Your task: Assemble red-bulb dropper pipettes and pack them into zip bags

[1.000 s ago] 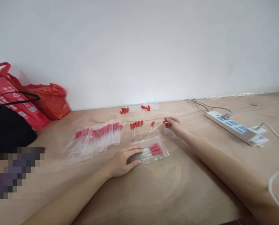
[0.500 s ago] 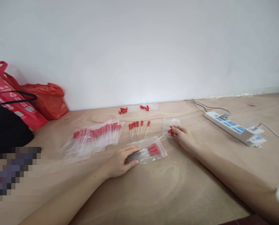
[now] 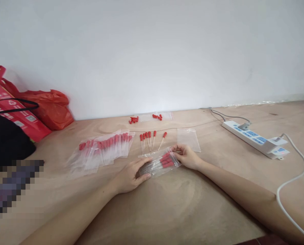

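A clear zip-lock bag (image 3: 152, 173) lies on the table with several red-bulbed droppers (image 3: 167, 160) inside, bulbs to the right. My left hand (image 3: 129, 175) grips its left end between thumb and fingers. At the upper right corner, by the opening, my right hand (image 3: 185, 156) is closed with its fingertips on the bag's edge. Whether a dropper is also between those fingertips is hidden. Just beyond the bag, several loose droppers (image 3: 149, 140) lie side by side, bulbs pointing away from me. Behind my right hand rests a flat empty zip-lock bag (image 3: 189, 137).
Filled dropper bags (image 3: 106, 149) overlap on the left. Loose red bulbs (image 3: 133, 120) and another bag (image 3: 166, 116) lie near the wall. A white power strip (image 3: 254, 139) with cables is at right; red bags (image 3: 52, 109) and a black item (image 3: 9, 143) are at left.
My right hand has moved left and toward me, from holding a dropper over the empty bag to the opening of the filled bag. My left hand has stayed put.
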`<action>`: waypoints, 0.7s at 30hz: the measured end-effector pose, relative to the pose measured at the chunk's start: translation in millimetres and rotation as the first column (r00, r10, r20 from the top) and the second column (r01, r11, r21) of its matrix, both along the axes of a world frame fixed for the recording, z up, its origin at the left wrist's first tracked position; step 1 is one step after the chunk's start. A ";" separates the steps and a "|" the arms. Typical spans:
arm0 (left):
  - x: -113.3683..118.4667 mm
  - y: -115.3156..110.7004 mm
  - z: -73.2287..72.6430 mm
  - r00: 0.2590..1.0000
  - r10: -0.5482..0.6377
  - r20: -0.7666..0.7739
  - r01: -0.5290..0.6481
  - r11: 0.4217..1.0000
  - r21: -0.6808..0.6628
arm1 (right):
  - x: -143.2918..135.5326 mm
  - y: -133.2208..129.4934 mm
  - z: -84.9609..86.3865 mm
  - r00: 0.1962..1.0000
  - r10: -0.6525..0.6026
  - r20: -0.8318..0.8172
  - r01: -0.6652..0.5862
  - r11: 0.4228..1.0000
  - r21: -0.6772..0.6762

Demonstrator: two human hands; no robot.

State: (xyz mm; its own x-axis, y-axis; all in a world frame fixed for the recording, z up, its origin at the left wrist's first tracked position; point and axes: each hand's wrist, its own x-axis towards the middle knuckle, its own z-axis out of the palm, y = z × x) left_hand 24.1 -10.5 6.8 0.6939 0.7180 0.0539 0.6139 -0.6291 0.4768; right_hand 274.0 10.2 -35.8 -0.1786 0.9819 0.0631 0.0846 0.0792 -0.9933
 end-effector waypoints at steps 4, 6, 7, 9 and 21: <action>0.0 0.2 -0.6 1.000 -0.001 0.009 0.001 1.000 0.009 | -7.0 6.5 -5.5 0.991 -0.102 0.082 0.104 0.994 -0.023; 0.2 0.3 -0.5 1.000 -0.005 0.014 0.004 1.000 0.013 | -8.1 7.1 -4.7 0.985 -0.133 0.110 0.138 0.990 -0.038; 0.4 0.4 -0.5 1.000 -0.008 0.017 0.008 1.000 0.015 | -7.4 7.4 -3.1 0.985 -0.125 0.119 0.132 0.990 -0.054; 0.7 0.9 -0.4 0.999 -0.020 0.028 0.019 0.999 0.027 | -3.3 9.4 2.6 0.988 -0.054 0.145 0.070 0.991 -0.110; -2.5 2.5 -3.7 0.996 -0.082 0.045 0.080 0.996 0.049 | -14.7 88.6 27.9 0.787 -0.385 0.482 0.427 0.904 0.024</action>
State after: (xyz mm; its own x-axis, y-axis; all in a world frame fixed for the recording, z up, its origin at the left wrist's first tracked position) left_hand 21.6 -8.0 3.1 0.7458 0.6553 0.1198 0.5375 -0.6982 0.4728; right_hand 259.3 98.8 -7.9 0.2507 0.9680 -0.0074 0.5427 -0.1469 -0.8270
